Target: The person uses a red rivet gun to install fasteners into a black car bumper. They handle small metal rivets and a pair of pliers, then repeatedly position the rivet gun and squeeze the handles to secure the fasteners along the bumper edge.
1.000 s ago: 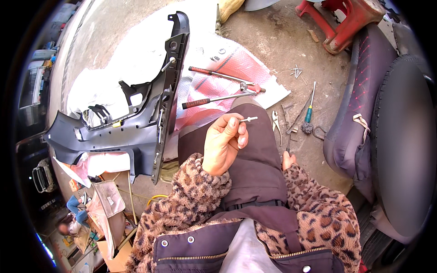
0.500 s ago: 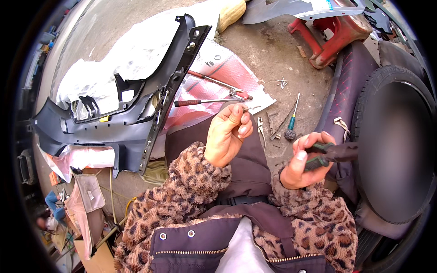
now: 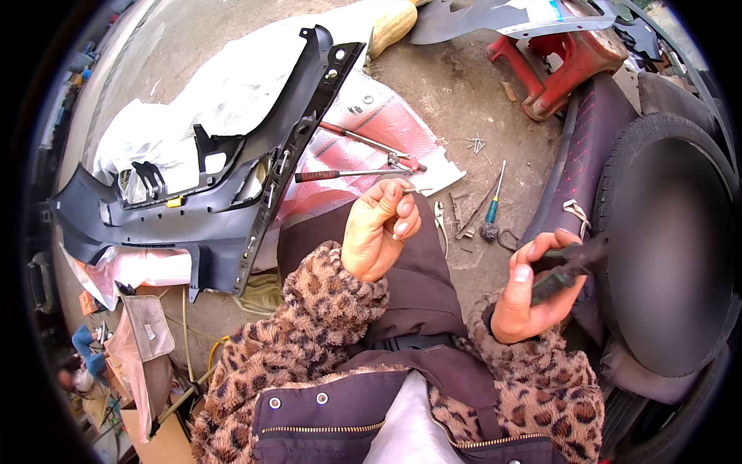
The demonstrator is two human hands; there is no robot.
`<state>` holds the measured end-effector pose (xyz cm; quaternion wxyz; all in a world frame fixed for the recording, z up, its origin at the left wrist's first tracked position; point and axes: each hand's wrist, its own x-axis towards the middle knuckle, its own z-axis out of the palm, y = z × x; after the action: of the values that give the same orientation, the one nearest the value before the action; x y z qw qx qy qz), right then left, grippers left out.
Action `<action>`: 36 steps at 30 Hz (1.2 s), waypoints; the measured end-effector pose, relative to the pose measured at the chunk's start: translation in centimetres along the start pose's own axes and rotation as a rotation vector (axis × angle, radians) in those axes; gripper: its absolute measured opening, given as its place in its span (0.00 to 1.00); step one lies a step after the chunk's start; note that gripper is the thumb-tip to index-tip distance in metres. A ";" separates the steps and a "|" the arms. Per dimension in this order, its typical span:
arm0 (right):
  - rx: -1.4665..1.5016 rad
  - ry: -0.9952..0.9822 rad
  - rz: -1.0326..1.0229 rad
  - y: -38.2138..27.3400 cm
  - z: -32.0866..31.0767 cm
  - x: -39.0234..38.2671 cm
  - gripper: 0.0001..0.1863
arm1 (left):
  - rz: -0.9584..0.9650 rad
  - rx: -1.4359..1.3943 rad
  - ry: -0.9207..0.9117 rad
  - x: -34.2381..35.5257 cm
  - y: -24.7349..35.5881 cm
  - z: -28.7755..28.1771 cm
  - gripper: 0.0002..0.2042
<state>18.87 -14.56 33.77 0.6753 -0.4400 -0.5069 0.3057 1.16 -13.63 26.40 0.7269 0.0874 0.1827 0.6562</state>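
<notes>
My left hand [image 3: 380,232] is raised over my lap, thumb and fingertips pinched on a thin metal piece [image 3: 418,190], too small to name further. My right hand [image 3: 532,298] is closed round a dark tool with green grips [image 3: 558,280], shaped like pliers and smeared by motion. Its dark end points right, towards a tyre. On the ground between and beyond the hands lie silver pliers [image 3: 440,226], a screwdriver [image 3: 494,203] with a green-blue handle, and several loose nails or screws [image 3: 478,145].
A black bumper [image 3: 166,224] leans on white sheeting [image 3: 224,85] at left. Red-handled tools [image 3: 325,175] lie on a pink wrap [image 3: 371,116]. A red stand [image 3: 556,81] supports a grey panel [image 3: 502,19]. The tyre [image 3: 641,139] stands at right beside a dark padded piece [image 3: 583,147].
My right hand has moved slightly right and down with the green-gripped tool, which has turned. A dark metal loop on the ground has come into sight beside it. The left hand has barely shifted.
</notes>
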 end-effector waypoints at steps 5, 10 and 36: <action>-0.465 -0.544 0.080 1.6 0.5 -0.4 0.27 | -0.042 -0.039 -0.022 0.3 -0.5 0.7 0.11; 0.349 0.117 -0.053 0.4 2.5 -0.1 0.27 | 0.020 0.022 -0.046 1.0 0.1 1.2 0.11; 0.435 -0.244 0.589 1.6 0.7 -1.6 0.22 | 0.101 0.619 -0.023 -3.6 1.2 6.9 0.10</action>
<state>17.72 -15.06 31.72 0.5707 -0.3737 -0.3588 0.6371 2.44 -16.21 33.73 0.6344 0.3209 0.3608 0.6036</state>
